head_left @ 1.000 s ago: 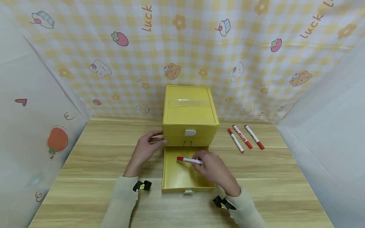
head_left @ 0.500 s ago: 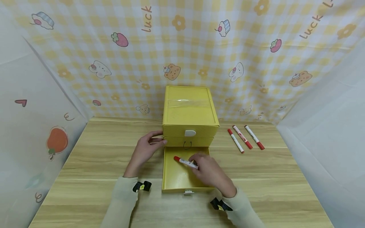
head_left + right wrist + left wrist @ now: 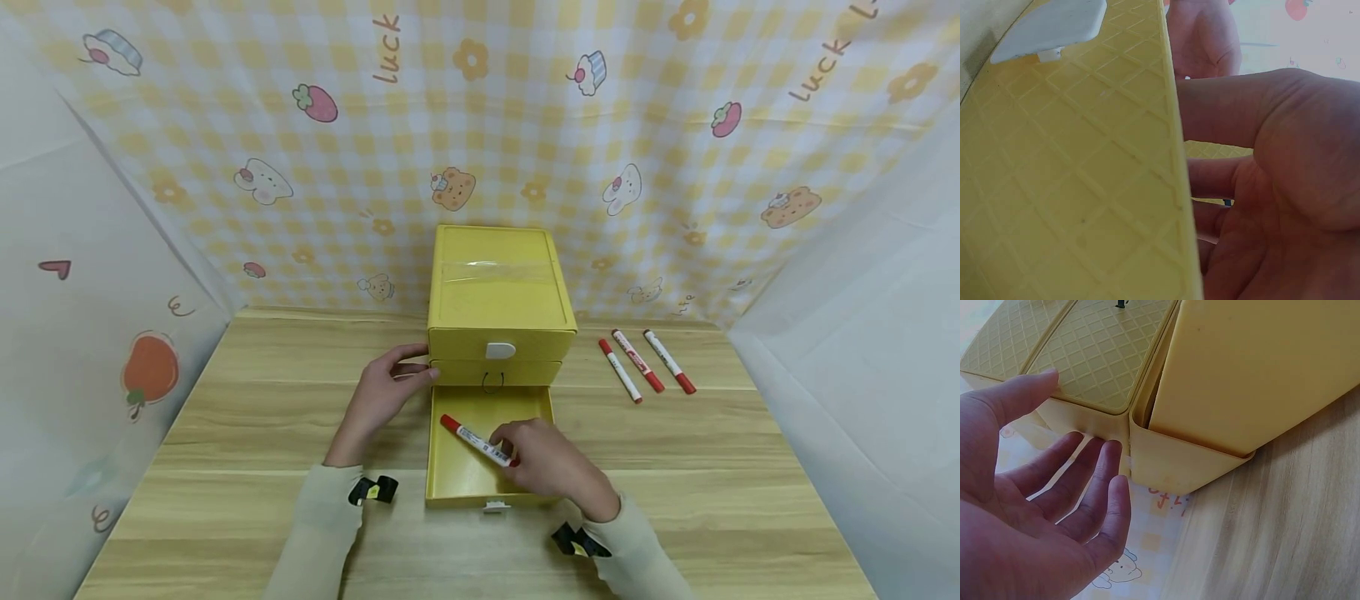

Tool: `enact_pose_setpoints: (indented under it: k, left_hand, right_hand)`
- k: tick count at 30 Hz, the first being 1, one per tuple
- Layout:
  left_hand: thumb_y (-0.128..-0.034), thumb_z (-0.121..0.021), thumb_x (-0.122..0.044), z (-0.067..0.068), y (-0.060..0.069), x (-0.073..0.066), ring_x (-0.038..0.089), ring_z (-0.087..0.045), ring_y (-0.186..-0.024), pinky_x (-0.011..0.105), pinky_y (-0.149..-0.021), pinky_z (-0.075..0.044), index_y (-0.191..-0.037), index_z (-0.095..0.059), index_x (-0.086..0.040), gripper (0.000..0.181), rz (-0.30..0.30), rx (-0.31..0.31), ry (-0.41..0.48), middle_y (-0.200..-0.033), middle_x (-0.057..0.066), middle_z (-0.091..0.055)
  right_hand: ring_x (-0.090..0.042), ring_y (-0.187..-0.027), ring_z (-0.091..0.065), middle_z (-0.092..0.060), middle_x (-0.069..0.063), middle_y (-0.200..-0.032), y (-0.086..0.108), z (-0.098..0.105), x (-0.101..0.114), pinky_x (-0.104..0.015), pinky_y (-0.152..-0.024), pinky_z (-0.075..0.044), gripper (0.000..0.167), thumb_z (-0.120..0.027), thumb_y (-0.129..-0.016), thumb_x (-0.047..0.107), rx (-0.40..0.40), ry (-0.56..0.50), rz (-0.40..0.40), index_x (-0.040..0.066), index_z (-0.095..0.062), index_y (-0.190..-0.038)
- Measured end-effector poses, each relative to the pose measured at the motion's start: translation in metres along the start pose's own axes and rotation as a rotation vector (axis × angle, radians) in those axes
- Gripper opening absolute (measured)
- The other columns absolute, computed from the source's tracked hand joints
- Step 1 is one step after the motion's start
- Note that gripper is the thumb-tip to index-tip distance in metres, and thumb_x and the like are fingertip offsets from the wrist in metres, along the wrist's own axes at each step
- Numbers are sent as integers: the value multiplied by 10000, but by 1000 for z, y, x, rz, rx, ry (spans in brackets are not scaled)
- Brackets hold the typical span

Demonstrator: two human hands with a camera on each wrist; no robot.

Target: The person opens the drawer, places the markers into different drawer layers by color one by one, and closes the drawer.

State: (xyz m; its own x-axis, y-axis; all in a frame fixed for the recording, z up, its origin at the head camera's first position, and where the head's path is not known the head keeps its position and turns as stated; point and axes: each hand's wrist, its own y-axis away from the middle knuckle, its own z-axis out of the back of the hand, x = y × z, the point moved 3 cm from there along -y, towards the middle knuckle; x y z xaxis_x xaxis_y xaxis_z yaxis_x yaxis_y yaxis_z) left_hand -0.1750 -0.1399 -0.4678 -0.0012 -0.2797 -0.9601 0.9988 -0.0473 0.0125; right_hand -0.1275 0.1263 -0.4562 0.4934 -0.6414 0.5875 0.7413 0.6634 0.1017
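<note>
A yellow drawer cabinet (image 3: 495, 300) stands at the back, with its lowest drawer (image 3: 453, 483) pulled out. Inside that drawer, a red-capped white marker (image 3: 472, 437) slants down to the right. My right hand (image 3: 551, 458) reaches in from the right and pinches the marker near its lower end. In the right wrist view the fingers are partly hidden behind the drawer front (image 3: 1085, 156). My left hand (image 3: 378, 400) touches the cabinet's left front edge, its thumb at the front and relaxed fingers at the side, as the left wrist view shows.
Three red-and-white markers, a left one (image 3: 620, 371), a middle one (image 3: 637, 360) and a right one (image 3: 669, 361), lie on the wooden table (image 3: 285, 367) right of the cabinet. A checked cloth (image 3: 510, 125) hangs behind. The top drawer has a white handle (image 3: 501, 350).
My right hand has moved down and slightly left in the drawer. The marker has turned from nearly level to slanting, its red cap shifting left. The left hand has stayed put.
</note>
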Motion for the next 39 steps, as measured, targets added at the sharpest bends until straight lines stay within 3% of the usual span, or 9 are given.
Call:
enact_pose_setpoints:
  k: [6, 11, 17, 24, 30, 34, 39]
  left_hand:
    - [-1018, -829, -284, 0, 0, 0, 370, -696, -1289, 550, -1030, -593, -1507, -649, -69, 563, -4, 3, -1, -1492, 166, -659]
    - [-1016, -829, -280, 0, 1, -1, 371, -699, -1282, 554, -1030, -592, -1506, -649, -67, 564, -7, 1, -4, -1488, 172, -661]
    - [-1018, -826, -275, 0, 1, -2, 365, -699, -1279, 549, -1031, -589, -1510, -646, -69, 563, -1, 4, 1, -1485, 166, -662]
    - [-1022, -822, -279, 0, 1, -1, 365, -694, -1288, 549, -1036, -587, -1516, -642, -72, 565, 8, 9, 0, -1503, 160, -650]
    - [-1021, -824, -290, 0, 1, 0, 360, -692, -1290, 547, -1040, -584, -1515, -644, -76, 567, 14, 7, 4, -1488, 160, -661]
    - [-1022, -824, -294, 0, 0, 1, 361, -694, -1287, 548, -1037, -585, -1513, -646, -76, 566, 11, 5, 3, -1490, 160, -660]
    - [-1024, -823, -290, 0, 0, 1, 364, -698, -1280, 546, -1034, -587, -1513, -645, -71, 564, 3, 6, 3, -1477, 169, -665]
  right_hand:
    - [-60, -766, -674, -755, -43, -878, 2, -2, 0, -257, -690, -575, 334, -826, -880, -64, 39, -32, 20, -63, -750, -1206]
    - [-23, -724, -615, -743, -24, -868, 2, 3, 1, -253, -680, -550, 293, -743, -883, -90, -3, -12, 59, -64, -766, -1174]
    - [15, -639, -553, -702, 72, -821, 5, 20, -6, -237, -595, -510, 173, -744, -949, 16, -171, -5, 58, -10, -792, -1113]
    - [-50, -699, -614, -712, 73, -823, 15, 49, -28, -256, -623, -529, 64, -758, -966, 33, -398, -55, 0, 53, -807, -1003]
    - [-128, -745, -672, -731, 55, -824, 26, 70, -59, -278, -642, -528, 63, -760, -975, 49, -549, -107, -86, 92, -797, -947]
    - [-174, -789, -686, -736, 9, -833, 31, 79, -82, -270, -665, -520, 37, -767, -979, 68, -630, -149, -162, 60, -790, -951]
    - [-139, -835, -681, -765, -51, -903, 38, 86, -109, -202, -713, -514, 92, -788, -984, 119, -721, -186, -295, 35, -796, -1020]
